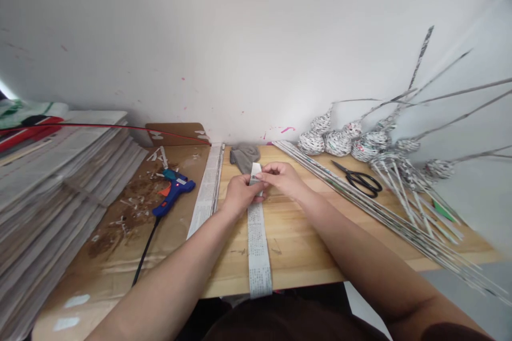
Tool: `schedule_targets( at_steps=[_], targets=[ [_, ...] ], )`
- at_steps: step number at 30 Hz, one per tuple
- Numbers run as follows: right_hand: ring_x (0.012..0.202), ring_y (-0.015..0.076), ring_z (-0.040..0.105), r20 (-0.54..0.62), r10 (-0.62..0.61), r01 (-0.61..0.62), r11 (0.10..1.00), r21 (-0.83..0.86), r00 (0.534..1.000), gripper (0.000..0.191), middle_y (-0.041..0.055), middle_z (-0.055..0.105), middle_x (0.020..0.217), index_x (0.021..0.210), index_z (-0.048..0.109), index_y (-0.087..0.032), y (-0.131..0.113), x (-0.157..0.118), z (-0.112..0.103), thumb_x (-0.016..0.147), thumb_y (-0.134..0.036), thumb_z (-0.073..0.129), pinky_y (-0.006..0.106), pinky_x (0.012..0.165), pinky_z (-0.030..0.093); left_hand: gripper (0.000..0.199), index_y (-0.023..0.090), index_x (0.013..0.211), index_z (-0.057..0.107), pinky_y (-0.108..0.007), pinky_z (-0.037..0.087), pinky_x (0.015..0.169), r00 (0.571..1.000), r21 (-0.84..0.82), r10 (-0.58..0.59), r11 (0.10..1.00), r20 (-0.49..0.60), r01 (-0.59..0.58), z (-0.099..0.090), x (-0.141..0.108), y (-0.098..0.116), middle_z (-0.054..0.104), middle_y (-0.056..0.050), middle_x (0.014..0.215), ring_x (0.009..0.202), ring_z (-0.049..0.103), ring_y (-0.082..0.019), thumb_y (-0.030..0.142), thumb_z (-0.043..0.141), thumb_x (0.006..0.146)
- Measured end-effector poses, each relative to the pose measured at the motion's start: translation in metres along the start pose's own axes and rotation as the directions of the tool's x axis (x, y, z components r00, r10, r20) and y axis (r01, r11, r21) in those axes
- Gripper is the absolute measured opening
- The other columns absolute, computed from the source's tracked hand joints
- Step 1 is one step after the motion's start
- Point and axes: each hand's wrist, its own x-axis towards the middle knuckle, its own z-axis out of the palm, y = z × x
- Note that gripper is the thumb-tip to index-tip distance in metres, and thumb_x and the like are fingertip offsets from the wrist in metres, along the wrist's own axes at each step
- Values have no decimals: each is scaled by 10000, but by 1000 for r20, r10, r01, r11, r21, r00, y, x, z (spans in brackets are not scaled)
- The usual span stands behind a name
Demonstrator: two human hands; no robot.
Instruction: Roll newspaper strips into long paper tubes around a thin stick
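Note:
A long newspaper strip (259, 250) lies on the wooden table, its near end at the front edge and its far end between my hands. My left hand (241, 192) pinches the strip's left side near that far end. From the right, my right hand (278, 177) grips the same end, its thumb and forefinger closed on the paper. The fingertips of both hands nearly meet over the strip. Just beyond them sits a grey cloth (245, 158).
On the left are a blue glue gun (173, 193) on stained cardboard (116, 256) and a tall newspaper stack (48, 208). Another strip pile (208, 186) stands nearer. On the right lie long paper rods (352, 197), black scissors (362, 181) and woven paper gourds (338, 143).

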Motion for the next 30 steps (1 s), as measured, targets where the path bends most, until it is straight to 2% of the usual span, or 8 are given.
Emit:
schedule_targets(
  at_steps=[5,10,15,20,22,24,27,30],
  targets=[
    [523,78,473,73,31,-41,989,145,997,272,-9,590,608,710,660,-135,5,1,-8,722,-407,646,212,505,345,368,104,806,662,-234,511,506,1000,49,4,999,21,-5,0,-1,-1,640,-56,682,575,610,-137,405,743,610],
    [490,64,439,100,126,-148,956,255,987,275,-20,541,567,713,651,-129,8,2,-12,699,-403,671,189,413,250,355,112,782,635,-230,514,514,999,57,-11,998,43,8,2,-3,2,648,-66,706,597,631,-147,449,681,679],
    [494,69,464,103,186,-211,910,357,977,268,-12,551,575,737,653,-133,16,8,-15,663,-386,706,181,388,244,407,125,834,644,-237,512,512,996,32,-40,999,79,38,1,-2,3,670,-77,743,600,632,-151,500,663,677],
    [500,77,476,176,210,-271,820,505,962,224,0,564,592,689,602,-136,23,12,-26,645,-320,723,173,387,257,506,140,801,645,-170,350,367,976,101,37,995,-214,-15,-9,3,11,681,-98,804,592,614,-150,618,488,752],
    [501,80,475,246,194,-300,791,533,950,207,-3,557,581,672,584,-138,25,13,-30,645,-290,721,177,404,280,474,147,826,659,-190,360,394,962,258,139,963,-237,-75,-13,5,22,681,-109,843,639,623,-168,576,459,790],
    [504,81,477,293,181,-320,771,551,939,194,-7,554,581,673,574,-141,27,15,-33,647,-270,717,181,423,301,395,168,965,666,-244,450,534,954,503,273,846,-125,-176,-16,12,35,668,-114,974,726,626,-188,487,499,801],
    [514,84,485,313,166,-324,760,564,935,182,-8,557,588,696,576,-142,30,16,-34,660,-261,708,187,444,323,549,176,1216,547,-345,420,860,895,840,442,467,51,-278,-20,33,47,496,-150,1289,999,570,-260,384,643,717],
    [512,83,488,321,165,-329,757,565,932,185,-7,562,592,689,572,-140,31,17,-35,665,-264,707,189,450,326,624,170,1281,473,-375,368,916,932,953,359,258,57,-158,-20,60,42,431,-178,1324,1152,470,-313,359,652,714]
  ],
)
